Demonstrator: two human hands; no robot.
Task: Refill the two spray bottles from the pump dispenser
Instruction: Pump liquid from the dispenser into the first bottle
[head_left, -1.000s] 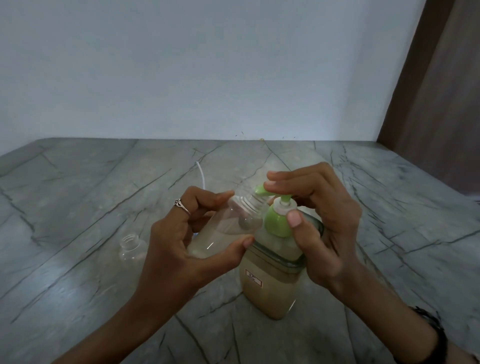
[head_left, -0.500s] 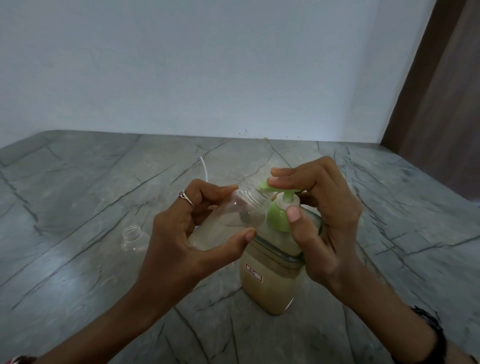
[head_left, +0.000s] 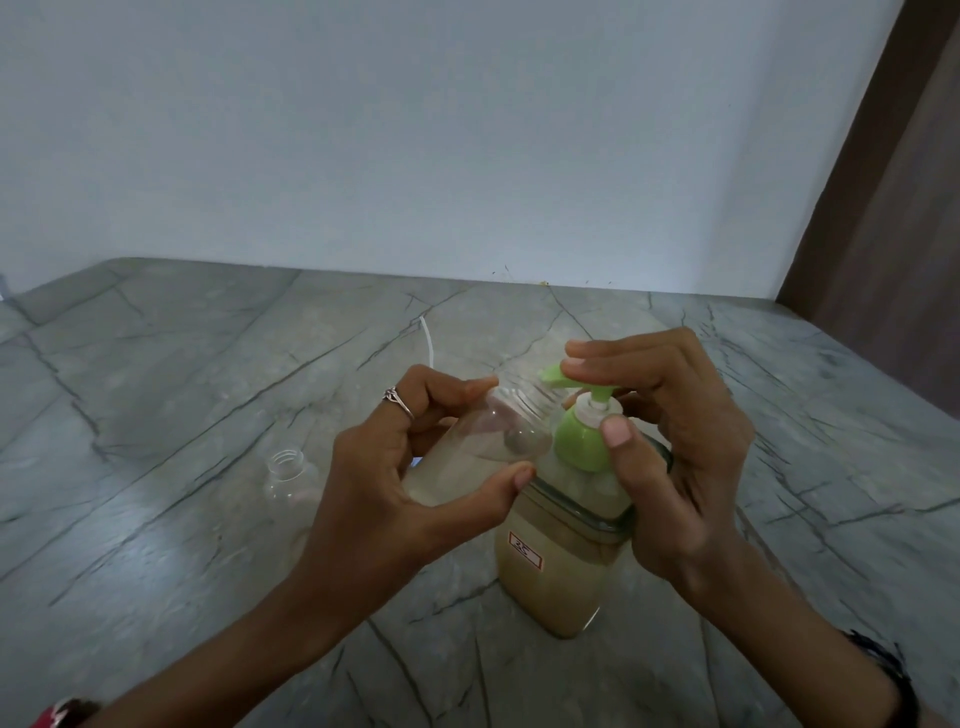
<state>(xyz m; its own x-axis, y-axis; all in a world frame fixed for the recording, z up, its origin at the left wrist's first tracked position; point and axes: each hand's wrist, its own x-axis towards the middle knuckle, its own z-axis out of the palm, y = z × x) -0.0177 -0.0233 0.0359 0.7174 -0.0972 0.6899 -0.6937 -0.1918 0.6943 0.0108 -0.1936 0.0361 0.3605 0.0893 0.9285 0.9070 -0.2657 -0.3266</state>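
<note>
Liquid is already pooling pale and cloudy in the tilted spray bottle (head_left: 483, 447) that we are holding in our left hand (head_left: 395, 499), thumb curled under its belly and fingers wrapping over its shoulder, so the clear bottle is lying at a slant with its threaded mouth pointing up and right, just beneath the green spout of the pump dispenser (head_left: 576, 525). We are judging this as the filling of the first bottle, roughly partway, since the liquid is sitting only in the lower part. To do the stroke well, we are keeping the bottle mouth tucked directly under the spout tip before each press, pushing the pump head straight down rather than sideways so the tall jar is not rocking, and letting it rise fully between strokes. Our right hand (head_left: 675, 447) is gripping the pump, fingers lying over the green pump head and the thumb pressing against the green collar below it, while the jar of tan liquid is standing upright on the marble counter (head_left: 208, 519). Dribble between spout and mouth looks like the main risk, as the two are close but we cannot tell whether they are touching. Further left, a second clear spray bottle (head_left: 291, 478) is standing uncapped and well apart, and a thin white tube (head_left: 428, 343) is lying behind our left hand
</note>
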